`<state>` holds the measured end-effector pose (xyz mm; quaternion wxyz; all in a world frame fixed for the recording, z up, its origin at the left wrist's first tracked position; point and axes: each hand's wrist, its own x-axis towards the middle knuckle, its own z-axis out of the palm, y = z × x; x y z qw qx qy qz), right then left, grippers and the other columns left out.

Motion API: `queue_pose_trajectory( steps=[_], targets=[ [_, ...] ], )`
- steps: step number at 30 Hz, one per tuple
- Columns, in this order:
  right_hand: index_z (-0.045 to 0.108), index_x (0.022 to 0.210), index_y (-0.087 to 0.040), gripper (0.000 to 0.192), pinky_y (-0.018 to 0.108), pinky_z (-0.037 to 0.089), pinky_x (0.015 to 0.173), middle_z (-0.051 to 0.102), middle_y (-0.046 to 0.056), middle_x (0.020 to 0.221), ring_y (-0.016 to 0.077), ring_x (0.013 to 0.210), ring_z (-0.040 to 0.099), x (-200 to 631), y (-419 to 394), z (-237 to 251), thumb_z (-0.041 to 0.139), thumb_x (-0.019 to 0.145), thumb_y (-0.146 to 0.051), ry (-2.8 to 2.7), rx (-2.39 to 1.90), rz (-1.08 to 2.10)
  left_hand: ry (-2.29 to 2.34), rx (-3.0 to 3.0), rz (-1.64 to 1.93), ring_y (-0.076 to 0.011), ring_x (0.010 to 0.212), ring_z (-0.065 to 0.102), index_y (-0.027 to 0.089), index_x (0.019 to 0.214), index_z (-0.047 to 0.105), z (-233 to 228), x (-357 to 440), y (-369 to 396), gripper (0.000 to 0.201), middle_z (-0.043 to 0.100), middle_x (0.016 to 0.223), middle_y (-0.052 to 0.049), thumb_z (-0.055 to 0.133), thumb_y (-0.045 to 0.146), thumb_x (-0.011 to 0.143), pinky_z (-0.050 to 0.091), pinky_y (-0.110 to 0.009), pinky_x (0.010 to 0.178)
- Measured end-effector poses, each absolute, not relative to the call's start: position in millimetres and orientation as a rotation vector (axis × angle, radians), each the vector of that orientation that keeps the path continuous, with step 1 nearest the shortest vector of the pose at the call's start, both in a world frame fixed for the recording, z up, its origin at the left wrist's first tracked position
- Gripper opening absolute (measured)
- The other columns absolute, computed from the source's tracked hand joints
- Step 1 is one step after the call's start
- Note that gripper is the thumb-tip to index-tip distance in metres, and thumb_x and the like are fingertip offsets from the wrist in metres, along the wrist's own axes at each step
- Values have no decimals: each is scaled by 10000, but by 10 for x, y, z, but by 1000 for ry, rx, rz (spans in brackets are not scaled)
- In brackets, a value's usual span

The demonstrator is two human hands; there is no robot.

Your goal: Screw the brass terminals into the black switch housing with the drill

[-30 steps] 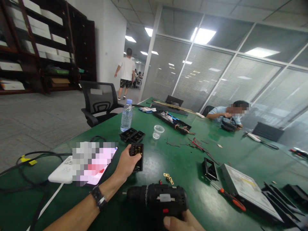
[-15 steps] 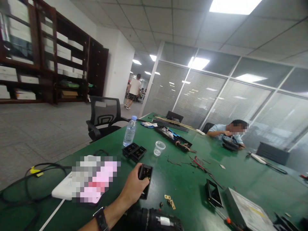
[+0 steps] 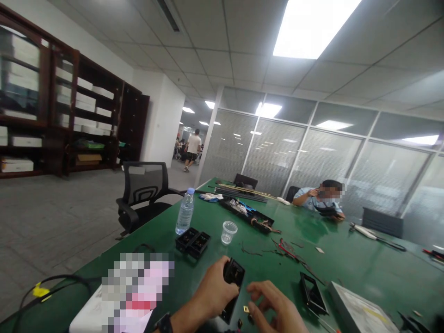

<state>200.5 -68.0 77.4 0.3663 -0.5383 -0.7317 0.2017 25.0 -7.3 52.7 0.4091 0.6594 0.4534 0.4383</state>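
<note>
Now the left hand (image 3: 213, 293) clamps a black rectangular switch housing (image 3: 233, 286); right hand (image 3: 274, 307) loosely curled.

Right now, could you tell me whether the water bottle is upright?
Upright: the water bottle stands on the green table, its cap on top.
</note>
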Motion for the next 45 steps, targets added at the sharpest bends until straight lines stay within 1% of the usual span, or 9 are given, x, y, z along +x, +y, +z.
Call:
queue_pose_trajectory(
  steps=[4, 10, 13, 17, 24, 31, 35, 41, 45],
  targets=[
    [673, 864, -224, 351, 243, 464, 541, 636, 50, 881, 186, 760, 617, 1923, -429, 775, 668, 767, -561, -1506, -1266, 812, 1073, 1715, 1107, -136, 744, 521, 177, 860, 553, 654, 347, -8, 193, 605, 782, 9, 602, 160, 674, 363, -252, 652],
    [589, 855, -207, 640, 261, 426, 388, 593, 19, 741, 174, 502, 611, 1888, -101, 281, 563, 687, -824, -1020, -1209, 1225, 1185, 1855, 1008, -154, 767, 602, 201, 868, 535, 658, 447, 83, 189, 656, 808, -15, 543, 111, 703, 399, -258, 690],
    [574, 773, -180, 619, 229, 378, 361, 570, 20, 597, 142, 385, 548, 1849, 3, 32, 554, 712, -796, -814, -1152, 1415, 1323, 1969, 863, -191, 833, 651, 211, 943, 543, 652, 505, 118, 256, 689, 867, -48, 549, 111, 708, 416, -274, 719],
    [597, 769, -167, 503, 213, 394, 409, 626, 49, 647, 133, 446, 579, 1879, 58, -99, 613, 773, -670, -671, -1035, 1534, 1484, 2114, 602, -260, 975, 683, 225, 1114, 532, 658, 571, 137, 405, 714, 978, -99, 555, 110, 727, 445, -316, 785],
    [581, 667, -166, 410, 258, 483, 516, 631, 53, 625, 159, 531, 618, 1940, 44, -108, 658, 797, -548, -597, -952, 1627, 1488, 2256, 424, -287, 1094, 660, 195, 1210, 509, 664, 562, 137, 486, 690, 1163, -148, 522, 95, 734, 478, -357, 870],
    [646, 754, -140, 415, 270, 524, 597, 679, 99, 672, 178, 630, 663, 1905, 7, -105, 523, 908, -505, -608, -920, 1644, 1468, 2259, 460, -300, 1097, 653, 178, 1243, 511, 740, 509, 53, 520, 686, 1169, -166, 507, 105, 729, 466, -365, 871],
    [645, 750, -142, 442, 282, 538, 633, 676, 103, 674, 185, 651, 672, 1870, -6, -96, 499, 910, -527, -648, -937, 1626, 1457, 2247, 493, -320, 1069, 651, 177, 1185, 541, 726, 503, 31, 470, 684, 1150, -174, 493, 113, 722, 450, -387, 852],
    [603, 731, -147, 518, 284, 511, 568, 656, 98, 686, 179, 586, 653, 1842, -71, -22, 490, 851, -637, -788, -1039, 1537, 1401, 2243, 578, -273, 931, 661, 198, 1135, 539, 677, 395, 80, 401, 699, 1038, -145, 511, 163, 736, 407, -330, 737],
    [623, 832, -150, 340, 285, 508, 592, 681, 75, 783, 164, 609, 661, 1877, -124, 89, 591, 796, -487, -988, -1140, 1441, 1382, 2275, 583, -246, 847, 653, 189, 1058, 551, 777, 268, 141, 314, 693, 988, -141, 509, 180, 747, 379, -310, 690]
  ],
)
